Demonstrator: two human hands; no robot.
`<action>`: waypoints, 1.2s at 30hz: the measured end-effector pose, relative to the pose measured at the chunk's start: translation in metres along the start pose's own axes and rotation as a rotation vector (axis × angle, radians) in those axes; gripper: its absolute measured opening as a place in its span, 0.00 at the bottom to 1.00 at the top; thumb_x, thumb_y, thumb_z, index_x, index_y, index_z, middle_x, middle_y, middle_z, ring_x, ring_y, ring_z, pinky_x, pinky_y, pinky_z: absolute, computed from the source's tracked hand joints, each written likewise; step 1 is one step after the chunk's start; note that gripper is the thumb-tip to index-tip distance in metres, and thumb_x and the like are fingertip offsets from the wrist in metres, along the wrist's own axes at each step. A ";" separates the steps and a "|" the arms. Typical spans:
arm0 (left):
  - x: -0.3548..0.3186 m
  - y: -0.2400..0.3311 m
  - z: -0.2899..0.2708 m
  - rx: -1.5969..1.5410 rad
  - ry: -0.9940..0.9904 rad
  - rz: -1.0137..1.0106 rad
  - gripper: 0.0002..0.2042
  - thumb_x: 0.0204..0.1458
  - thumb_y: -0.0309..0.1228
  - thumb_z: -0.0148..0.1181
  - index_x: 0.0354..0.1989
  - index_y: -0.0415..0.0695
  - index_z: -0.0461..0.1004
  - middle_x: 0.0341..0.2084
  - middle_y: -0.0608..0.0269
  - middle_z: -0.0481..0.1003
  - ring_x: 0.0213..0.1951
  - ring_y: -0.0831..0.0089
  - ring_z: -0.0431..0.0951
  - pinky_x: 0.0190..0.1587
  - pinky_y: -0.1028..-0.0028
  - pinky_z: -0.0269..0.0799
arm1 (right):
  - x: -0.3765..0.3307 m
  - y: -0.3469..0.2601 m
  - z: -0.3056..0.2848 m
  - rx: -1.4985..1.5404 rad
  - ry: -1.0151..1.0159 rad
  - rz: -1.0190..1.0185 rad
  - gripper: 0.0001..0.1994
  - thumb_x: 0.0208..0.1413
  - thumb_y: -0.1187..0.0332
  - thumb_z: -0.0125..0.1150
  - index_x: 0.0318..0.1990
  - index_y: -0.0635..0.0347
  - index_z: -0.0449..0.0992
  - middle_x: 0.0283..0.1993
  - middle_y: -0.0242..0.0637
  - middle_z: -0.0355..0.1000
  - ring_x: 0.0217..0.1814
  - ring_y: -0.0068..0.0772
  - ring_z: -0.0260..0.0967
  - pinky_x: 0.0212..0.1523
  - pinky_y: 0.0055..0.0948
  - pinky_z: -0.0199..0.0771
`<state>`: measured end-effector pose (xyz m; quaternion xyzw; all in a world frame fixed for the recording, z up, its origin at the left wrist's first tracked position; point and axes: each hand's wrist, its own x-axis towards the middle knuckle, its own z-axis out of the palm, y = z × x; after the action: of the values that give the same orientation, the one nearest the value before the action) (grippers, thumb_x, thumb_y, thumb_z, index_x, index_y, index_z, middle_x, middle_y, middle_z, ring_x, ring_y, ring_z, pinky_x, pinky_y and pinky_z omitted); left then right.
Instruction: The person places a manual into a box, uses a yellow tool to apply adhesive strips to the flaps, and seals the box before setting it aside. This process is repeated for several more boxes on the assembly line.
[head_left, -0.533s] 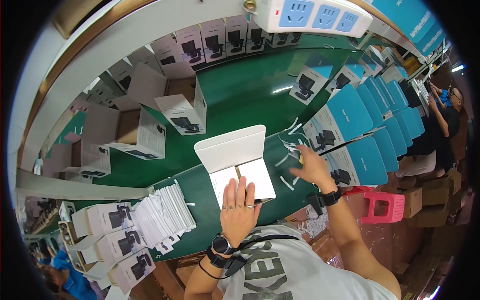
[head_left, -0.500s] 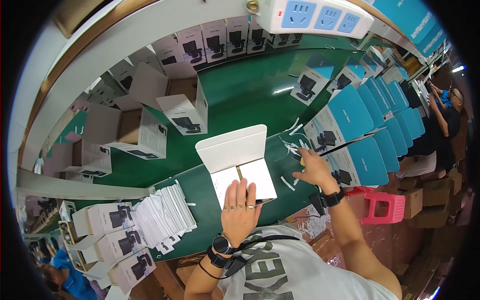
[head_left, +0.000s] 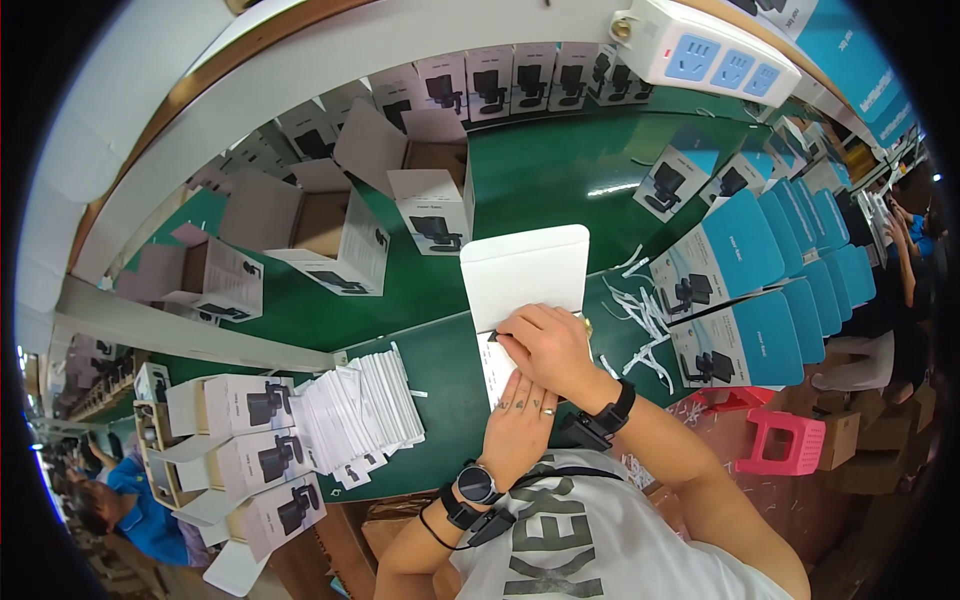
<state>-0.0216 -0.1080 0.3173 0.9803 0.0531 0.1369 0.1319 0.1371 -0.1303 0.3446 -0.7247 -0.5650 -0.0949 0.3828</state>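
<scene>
White open box [head_left: 520, 290] at frame centre, green tabletop [head_left: 445, 355] beneath, left hand [head_left: 517, 430] resting flat, fingers extended and released, right hand [head_left: 550, 350] above, fingers bent, grip unclear.

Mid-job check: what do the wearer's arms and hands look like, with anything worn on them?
Both forearms are bare. The left hand has a pale ring and small dark finger markings; its wrist carries a round, dark-faced watch, a black band and a thin black cord. The right hand has a black strap with a boxy black unit at the wrist.
</scene>
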 end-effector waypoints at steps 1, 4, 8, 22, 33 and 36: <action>-0.002 -0.002 0.000 -0.017 0.041 0.016 0.20 0.56 0.30 0.61 0.56 0.35 0.77 0.55 0.43 0.76 0.63 0.48 0.74 0.72 0.52 0.63 | 0.000 -0.001 0.002 -0.002 -0.003 -0.005 0.07 0.49 0.68 0.72 0.36 0.51 0.81 0.34 0.29 0.76 0.37 0.36 0.77 0.37 0.38 0.75; -0.009 -0.005 -0.001 -0.065 -0.016 -0.005 0.19 0.55 0.29 0.61 0.55 0.35 0.77 0.53 0.43 0.76 0.62 0.48 0.75 0.71 0.52 0.64 | 0.002 -0.005 0.002 0.113 -0.126 -0.082 0.08 0.46 0.67 0.74 0.35 0.51 0.81 0.35 0.30 0.76 0.37 0.38 0.77 0.37 0.37 0.74; -0.011 -0.006 -0.005 -0.128 -0.170 -0.071 0.19 0.54 0.28 0.61 0.54 0.35 0.77 0.51 0.43 0.76 0.60 0.47 0.76 0.70 0.53 0.65 | 0.010 -0.016 0.005 0.111 -0.211 -0.054 0.10 0.43 0.66 0.75 0.34 0.52 0.81 0.35 0.31 0.78 0.36 0.41 0.78 0.37 0.38 0.76; -0.002 -0.017 -0.029 0.062 0.007 0.066 0.34 0.51 0.27 0.64 0.69 0.32 0.67 0.72 0.43 0.64 0.71 0.42 0.65 0.73 0.53 0.62 | 0.027 0.028 -0.118 0.394 0.001 0.638 0.24 0.57 0.66 0.74 0.60 0.59 0.76 0.32 0.27 0.76 0.32 0.20 0.70 0.32 0.24 0.69; -0.038 -0.065 -0.031 -1.014 0.361 -0.246 0.28 0.54 0.31 0.73 0.64 0.40 0.74 0.70 0.45 0.66 0.72 0.46 0.64 0.72 0.55 0.59 | -0.065 -0.031 -0.093 0.614 -0.121 0.572 0.17 0.53 0.73 0.77 0.51 0.57 0.84 0.34 0.31 0.78 0.33 0.22 0.70 0.33 0.26 0.69; -0.040 -0.053 -0.016 -1.054 0.641 -0.302 0.26 0.52 0.26 0.73 0.62 0.41 0.76 0.67 0.47 0.68 0.72 0.47 0.64 0.71 0.54 0.60 | -0.070 -0.032 -0.075 0.360 -0.049 0.374 0.19 0.49 0.73 0.79 0.51 0.57 0.85 0.36 0.35 0.80 0.33 0.31 0.73 0.34 0.30 0.73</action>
<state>-0.0684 -0.0588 0.3079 0.6758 0.1530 0.4111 0.5924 0.1060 -0.2300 0.3705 -0.7390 -0.4380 0.0971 0.5027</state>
